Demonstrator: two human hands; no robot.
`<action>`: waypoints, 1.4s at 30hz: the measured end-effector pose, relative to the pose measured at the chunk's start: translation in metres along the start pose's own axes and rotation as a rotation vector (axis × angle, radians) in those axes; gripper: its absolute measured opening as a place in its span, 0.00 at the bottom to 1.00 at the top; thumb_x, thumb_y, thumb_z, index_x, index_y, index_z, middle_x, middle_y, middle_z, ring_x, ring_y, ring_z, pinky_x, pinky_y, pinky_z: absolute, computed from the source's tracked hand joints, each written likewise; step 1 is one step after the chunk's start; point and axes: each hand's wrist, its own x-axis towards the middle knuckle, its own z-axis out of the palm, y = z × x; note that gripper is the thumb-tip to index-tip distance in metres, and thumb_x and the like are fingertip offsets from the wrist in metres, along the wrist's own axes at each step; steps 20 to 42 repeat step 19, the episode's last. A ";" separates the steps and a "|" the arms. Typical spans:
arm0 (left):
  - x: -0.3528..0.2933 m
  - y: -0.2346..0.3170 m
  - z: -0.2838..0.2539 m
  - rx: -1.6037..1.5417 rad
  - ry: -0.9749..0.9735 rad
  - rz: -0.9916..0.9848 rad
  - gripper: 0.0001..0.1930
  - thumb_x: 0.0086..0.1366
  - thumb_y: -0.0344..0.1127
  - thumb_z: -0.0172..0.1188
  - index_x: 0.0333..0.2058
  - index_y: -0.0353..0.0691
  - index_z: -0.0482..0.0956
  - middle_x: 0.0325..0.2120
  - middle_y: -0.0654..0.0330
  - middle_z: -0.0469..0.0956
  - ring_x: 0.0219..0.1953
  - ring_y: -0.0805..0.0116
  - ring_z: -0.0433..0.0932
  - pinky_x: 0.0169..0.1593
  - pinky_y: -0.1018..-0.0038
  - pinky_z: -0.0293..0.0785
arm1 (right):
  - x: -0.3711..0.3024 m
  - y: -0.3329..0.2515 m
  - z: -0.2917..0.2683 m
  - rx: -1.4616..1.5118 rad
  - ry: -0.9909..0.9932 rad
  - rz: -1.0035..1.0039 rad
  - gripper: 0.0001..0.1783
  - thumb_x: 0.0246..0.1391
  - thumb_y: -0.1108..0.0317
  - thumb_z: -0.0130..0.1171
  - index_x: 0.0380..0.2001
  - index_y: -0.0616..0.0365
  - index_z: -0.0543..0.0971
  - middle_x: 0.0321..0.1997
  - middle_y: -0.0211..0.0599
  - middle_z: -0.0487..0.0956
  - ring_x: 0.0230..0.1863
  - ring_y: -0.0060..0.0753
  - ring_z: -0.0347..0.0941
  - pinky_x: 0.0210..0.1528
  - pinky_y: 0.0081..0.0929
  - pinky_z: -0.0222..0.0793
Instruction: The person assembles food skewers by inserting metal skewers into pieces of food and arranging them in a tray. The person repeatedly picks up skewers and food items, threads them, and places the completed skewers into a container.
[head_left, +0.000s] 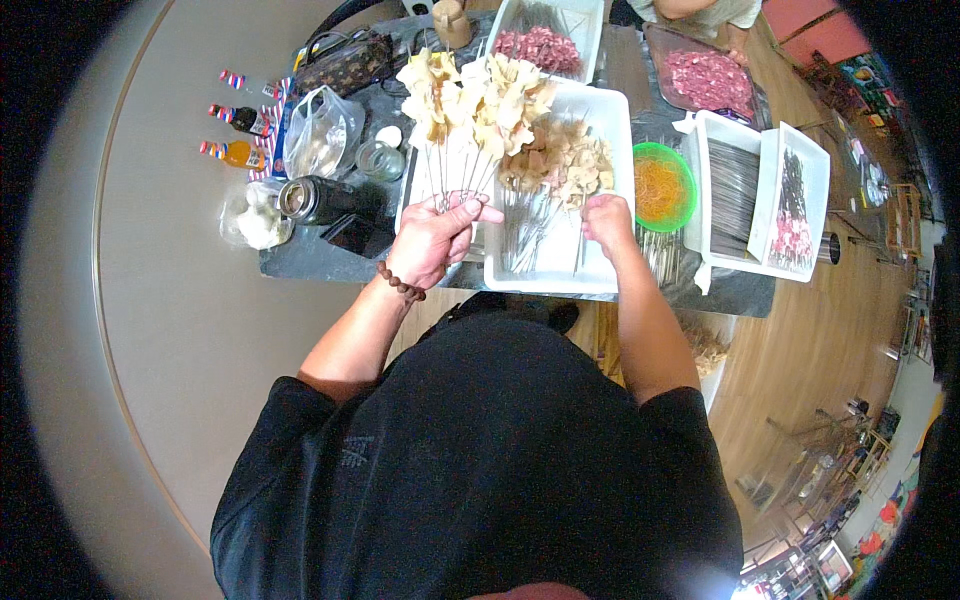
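My left hand (432, 242), with a beaded bracelet on its wrist, grips a bunch of thin metal skewers (437, 172). Pale yellow, folded sheet-like food (505, 105) is threaded on their upper ends, which fan out away from me. My right hand (608, 222) is closed over the right side of a white tray (622, 110); a thin skewer (580, 258) shows just below its fingers. Inside that tray lie more skewers, their metal ends toward me, with browner folded pieces (550, 155) on the far ends. I cannot make out exactly what kind of food it is.
Right of the tray stand a green bowl of orange shreds (663, 187) and white trays of skewers (732, 195). Raw meat (710, 82) fills a far tray near another person's hand (738, 52). Jars (303, 200), a plastic bag (325, 135) and bottles (235, 153) are at left.
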 end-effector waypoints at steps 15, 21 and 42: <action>-0.006 0.001 0.025 0.074 -0.020 0.012 0.11 0.73 0.33 0.57 0.46 0.32 0.79 0.37 0.55 0.85 0.15 0.82 0.61 0.18 0.83 0.56 | -0.030 -0.049 -0.008 -0.841 0.121 -0.284 0.15 0.54 0.63 0.58 0.39 0.64 0.80 0.37 0.52 0.85 0.44 0.50 0.84 0.49 0.43 0.79; -0.007 0.003 0.023 0.089 -0.007 0.050 0.11 0.73 0.33 0.57 0.47 0.31 0.79 0.40 0.54 0.85 0.16 0.82 0.63 0.18 0.83 0.58 | -0.029 -0.052 -0.010 -0.600 0.156 -0.259 0.15 0.55 0.62 0.59 0.39 0.62 0.80 0.37 0.53 0.85 0.44 0.48 0.84 0.48 0.41 0.79; -0.007 0.003 0.023 0.089 -0.007 0.050 0.11 0.73 0.33 0.57 0.47 0.31 0.79 0.40 0.54 0.85 0.16 0.82 0.63 0.18 0.83 0.58 | -0.029 -0.052 -0.010 -0.600 0.156 -0.259 0.15 0.55 0.62 0.59 0.39 0.62 0.80 0.37 0.53 0.85 0.44 0.48 0.84 0.48 0.41 0.79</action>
